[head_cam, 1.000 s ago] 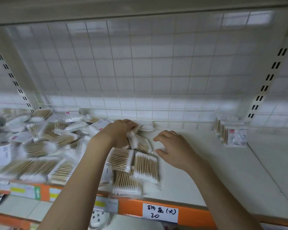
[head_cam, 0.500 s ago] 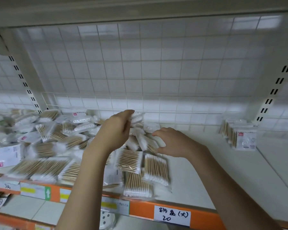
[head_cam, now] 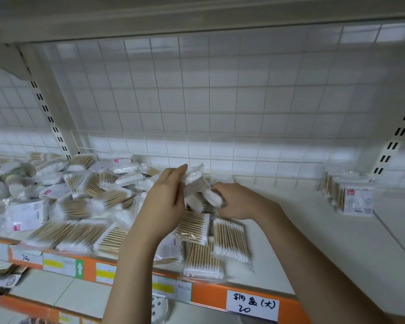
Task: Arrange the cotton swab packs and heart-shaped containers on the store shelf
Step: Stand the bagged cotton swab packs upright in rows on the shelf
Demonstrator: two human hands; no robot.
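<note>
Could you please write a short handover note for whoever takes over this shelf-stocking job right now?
Left hand: raised above the shelf, holding a clear plastic pack of white cotton pads or swabs; contents blurred.
Right hand: gripping another white-tipped pack just above the shelf.
Things: a loose, unsorted heap of wooden-stick cotton swab packs covers the left of the white shelf; three packs lie flat near the front edge.
Done: a neat upright row of packs stands at the back right.
Left: sort the heap into rows. No heart-shaped containers can be made out here.
</note>
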